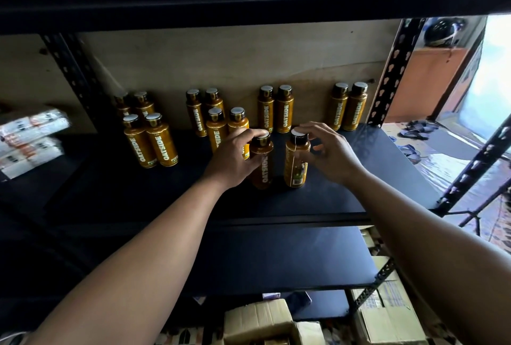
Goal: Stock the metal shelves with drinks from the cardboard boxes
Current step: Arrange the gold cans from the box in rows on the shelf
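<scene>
Two brown Oatside bottles stand upright side by side on the dark metal shelf [318, 195]. My left hand [235, 156] grips the left bottle [261, 167] around its neck and cap. My right hand [329, 151] holds the right bottle [296, 162] by its white-topped cap with the fingertips, fingers curled around it. Behind them, several more Oatside bottles [276, 108] stand in pairs along the wooden back panel, labels facing me.
Perforated black uprights [392, 70] frame the shelf. White cartons [30, 137] lie on the shelf at far left. Lower shelves [276, 256] sit below, with cardboard boxes [260, 317] on the floor. Sandals [414, 126] lie on the floor at right.
</scene>
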